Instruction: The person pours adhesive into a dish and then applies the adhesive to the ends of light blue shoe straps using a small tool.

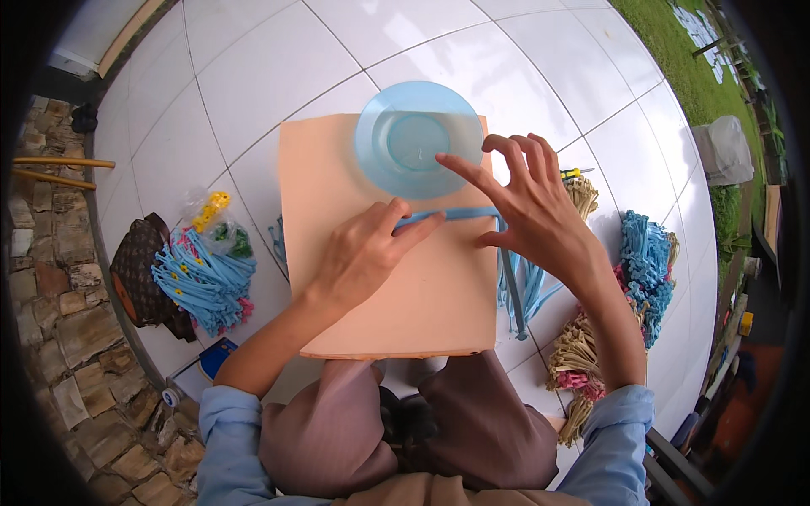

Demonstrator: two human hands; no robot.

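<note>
A flat tan board [388, 312] lies across my lap. On its far part, overhanging the edge, sits a clear light-blue plate [375, 152]. My left hand [363, 253] is closed, with thumb and fingers on the end of a narrow blue strip [468, 214]. The strip runs right across the board toward its edge below my right hand [540, 207]. That hand is open, fingers apart, its index fingertip over the plate's inner well; whether it touches is unclear. A darker grey-blue strip [513, 295] hangs at the board's right edge.
Left on white tiles [253, 76] lie a bundle of blue strips [207, 282], yellow flowers [211, 211] in plastic and a brown patterned bag [143, 274]. Right are blue bundles [645, 270], beige bundles [578, 350] and a yellow-handled tool [575, 173]. Stone paving [93, 333] borders the left.
</note>
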